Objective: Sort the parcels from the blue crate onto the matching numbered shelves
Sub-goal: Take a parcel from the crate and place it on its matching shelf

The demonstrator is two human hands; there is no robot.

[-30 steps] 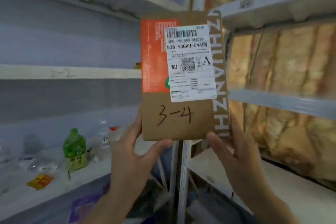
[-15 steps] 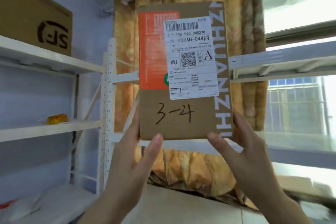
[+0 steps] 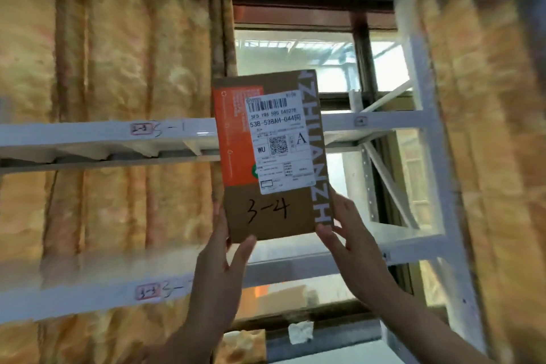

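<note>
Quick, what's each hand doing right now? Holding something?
Left hand: closed on the bottom left corner of the cardboard parcel marked 3-4.
Right hand: closed on the same parcel's bottom right corner.

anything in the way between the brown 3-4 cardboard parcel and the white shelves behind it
Nothing visible. The brown cardboard parcel, held by left hand and right hand, faces open white shelf rails; no 3-4 label is readable yet.

Head cam, tilted up, close to parcel (image 3: 271, 156), facing shelves (image 3: 88, 133).
</note>
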